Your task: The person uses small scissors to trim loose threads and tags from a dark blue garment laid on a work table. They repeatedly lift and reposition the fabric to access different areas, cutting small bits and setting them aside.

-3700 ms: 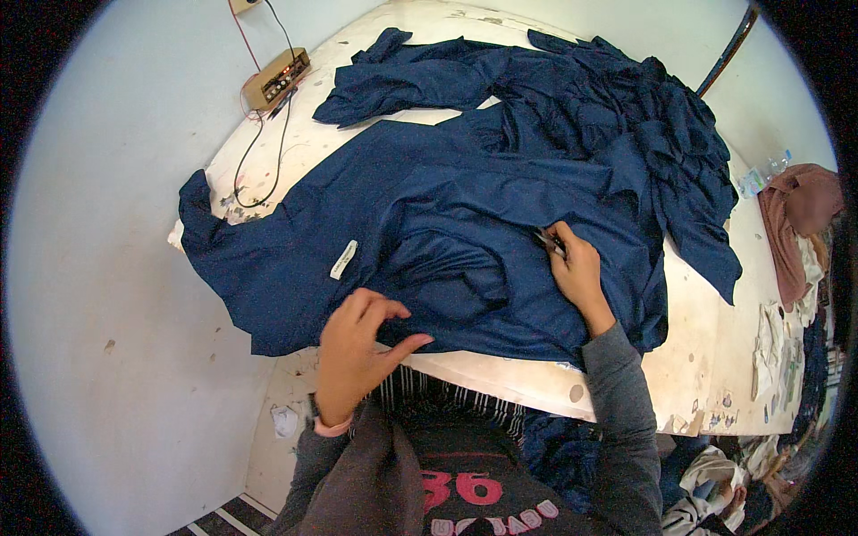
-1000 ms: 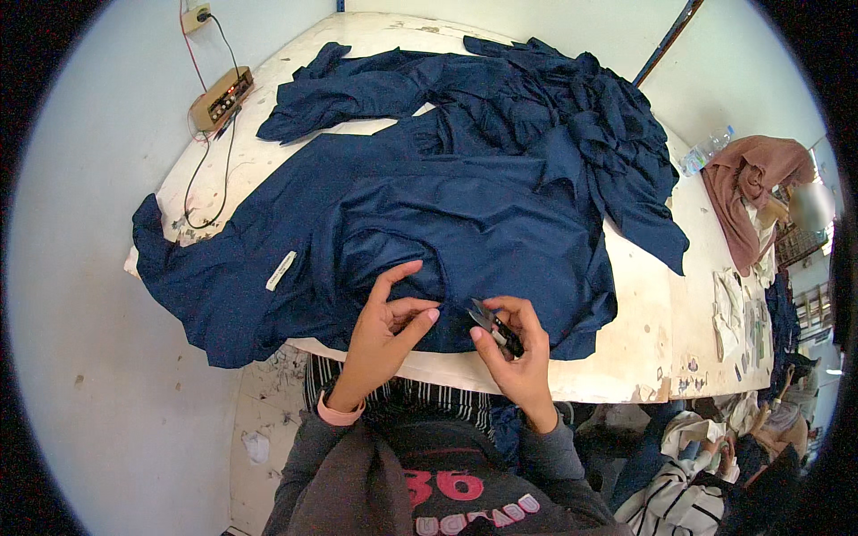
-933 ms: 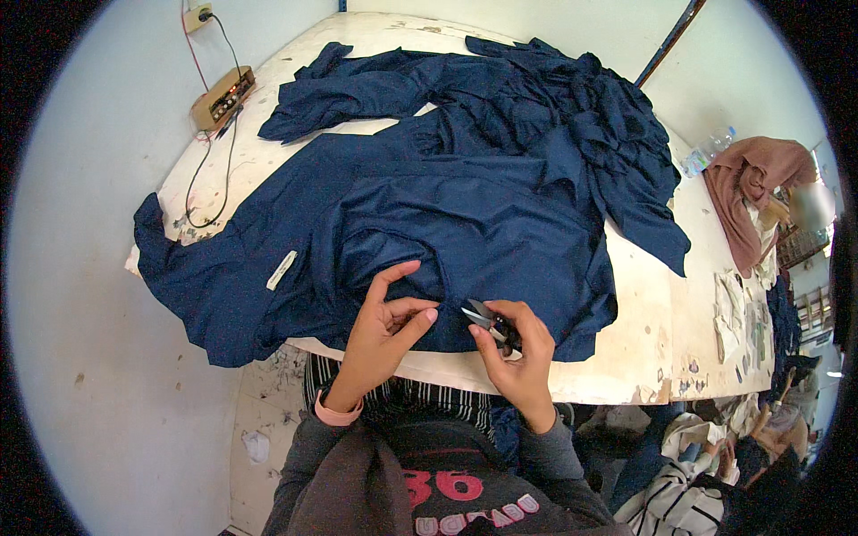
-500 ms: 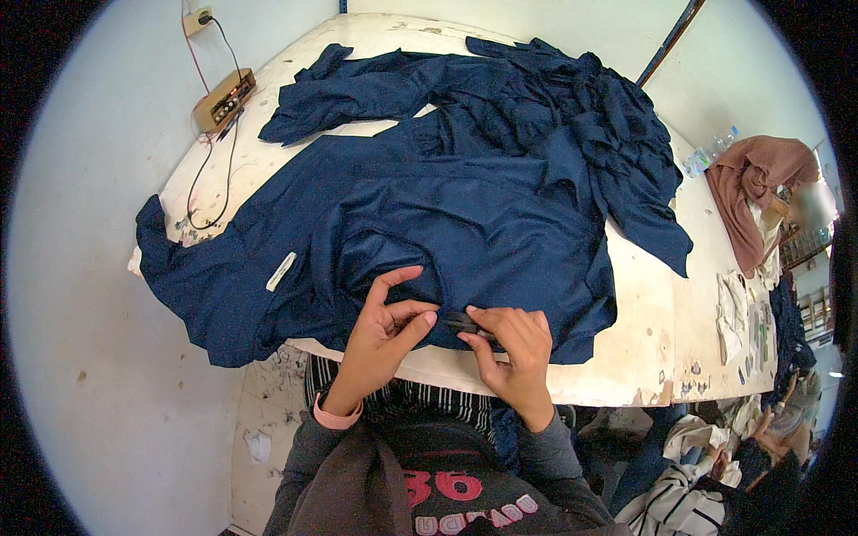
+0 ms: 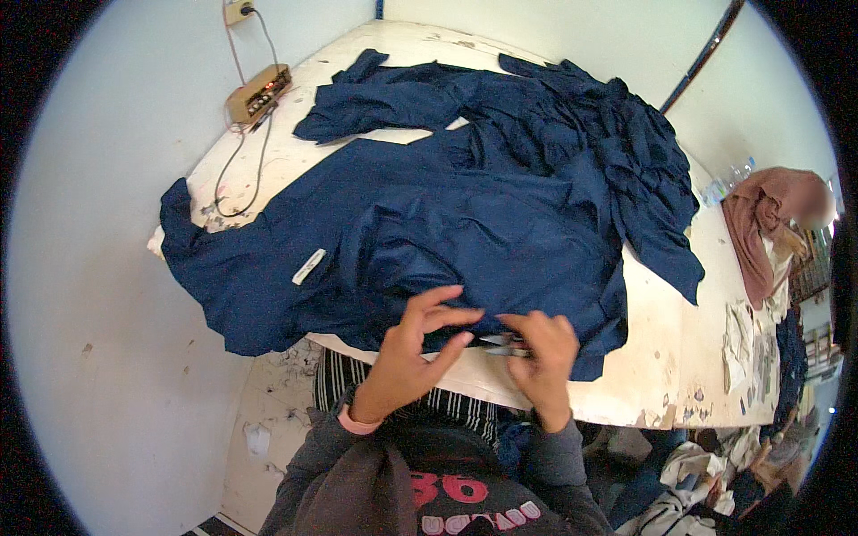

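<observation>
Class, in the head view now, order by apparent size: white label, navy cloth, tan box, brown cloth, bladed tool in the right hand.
1. Navy cloth
2. Brown cloth
3. Tan box
4. White label and bladed tool: too close to rank; right hand partly hides the tool.

left hand [image 5: 407, 362] and right hand [image 5: 545, 353] almost tip to tip

the left forearm [image 5: 313, 456] lies at 7 o'clock, the right forearm [image 5: 559, 469] at 5. the left hand is spread, its thumb [image 5: 452, 352] apart from the fingers [image 5: 454, 318], which point to about 2 o'clock. the right hand is curled, back up, a little blurred, its forefinger [image 5: 520, 325] pointing to about 10 o'clock.
</observation>
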`<state>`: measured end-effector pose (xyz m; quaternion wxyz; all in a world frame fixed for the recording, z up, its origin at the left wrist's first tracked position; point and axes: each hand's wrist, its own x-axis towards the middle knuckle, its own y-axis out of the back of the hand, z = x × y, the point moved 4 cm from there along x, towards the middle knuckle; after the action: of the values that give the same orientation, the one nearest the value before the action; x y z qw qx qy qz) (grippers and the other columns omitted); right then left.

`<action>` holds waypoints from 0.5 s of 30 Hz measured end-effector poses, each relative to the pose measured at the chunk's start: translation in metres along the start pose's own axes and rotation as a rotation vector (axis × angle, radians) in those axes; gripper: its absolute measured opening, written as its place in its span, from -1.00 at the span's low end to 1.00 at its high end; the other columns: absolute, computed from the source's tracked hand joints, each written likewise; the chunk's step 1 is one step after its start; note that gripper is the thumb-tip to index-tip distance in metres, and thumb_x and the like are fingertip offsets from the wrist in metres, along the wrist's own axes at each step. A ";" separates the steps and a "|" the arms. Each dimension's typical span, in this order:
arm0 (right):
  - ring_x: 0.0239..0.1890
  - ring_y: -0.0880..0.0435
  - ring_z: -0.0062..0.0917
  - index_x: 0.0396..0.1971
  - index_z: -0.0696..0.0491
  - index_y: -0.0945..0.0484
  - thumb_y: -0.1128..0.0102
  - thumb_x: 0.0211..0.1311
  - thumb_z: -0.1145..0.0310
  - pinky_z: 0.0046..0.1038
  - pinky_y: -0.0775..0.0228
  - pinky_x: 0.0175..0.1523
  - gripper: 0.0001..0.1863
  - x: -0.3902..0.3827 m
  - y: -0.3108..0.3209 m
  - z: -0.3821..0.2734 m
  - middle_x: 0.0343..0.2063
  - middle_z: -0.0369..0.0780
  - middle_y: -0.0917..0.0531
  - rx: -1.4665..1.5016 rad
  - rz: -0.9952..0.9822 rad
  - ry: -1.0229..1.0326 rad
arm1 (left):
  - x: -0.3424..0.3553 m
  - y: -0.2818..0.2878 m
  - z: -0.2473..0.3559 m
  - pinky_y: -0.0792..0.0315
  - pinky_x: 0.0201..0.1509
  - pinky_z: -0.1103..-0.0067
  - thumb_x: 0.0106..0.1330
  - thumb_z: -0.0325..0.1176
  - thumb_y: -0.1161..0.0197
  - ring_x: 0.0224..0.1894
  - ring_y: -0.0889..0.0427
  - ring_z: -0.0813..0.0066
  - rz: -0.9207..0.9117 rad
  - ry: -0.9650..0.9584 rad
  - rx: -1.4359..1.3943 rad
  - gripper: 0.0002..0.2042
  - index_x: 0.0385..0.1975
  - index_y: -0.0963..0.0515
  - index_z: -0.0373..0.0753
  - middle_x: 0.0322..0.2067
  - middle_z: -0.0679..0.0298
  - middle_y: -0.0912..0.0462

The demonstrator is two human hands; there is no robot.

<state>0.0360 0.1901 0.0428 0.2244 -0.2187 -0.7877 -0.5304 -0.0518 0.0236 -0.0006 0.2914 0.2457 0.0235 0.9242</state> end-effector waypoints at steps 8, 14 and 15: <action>-0.25 -0.66 -0.41 -0.19 0.24 -0.66 -0.27 0.05 0.60 -0.41 -0.50 -0.09 -0.73 -0.021 0.149 0.077 -0.22 -0.13 -0.72 -0.239 0.886 -0.053 | -0.007 0.085 -0.018 -0.11 0.37 0.11 -0.15 -0.74 -0.17 0.34 -0.36 0.14 0.571 -0.106 1.047 -0.26 0.19 -0.44 -0.13 0.31 0.12 -0.38; -0.10 -0.68 -0.43 -0.11 0.24 -0.66 -0.30 0.29 0.48 -0.40 -0.52 0.07 -0.78 -0.087 0.341 0.171 -0.13 -0.12 -0.74 -0.211 1.339 -0.059 | -0.024 0.207 0.005 -0.41 0.26 0.47 0.19 -0.47 -0.39 0.12 -0.59 0.35 0.955 -0.243 0.599 -0.57 0.08 -0.51 -0.36 0.06 0.10 -0.63; -0.08 -0.68 -0.42 -0.10 0.22 -0.66 -0.31 0.29 0.46 -0.40 -0.51 0.09 -0.76 -0.078 0.359 0.173 -0.11 -0.11 -0.74 -0.216 1.307 -0.045 | -0.025 0.228 0.010 -0.43 0.23 0.49 0.22 -0.43 -0.38 0.09 -0.61 0.37 0.867 -0.103 0.390 -0.56 0.11 -0.50 -0.37 0.06 0.10 -0.63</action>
<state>0.2862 0.4659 0.2035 0.4604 -0.6840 -0.4395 -0.3564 -0.1493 -0.1802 0.0396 -0.1716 0.3286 0.0773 0.9255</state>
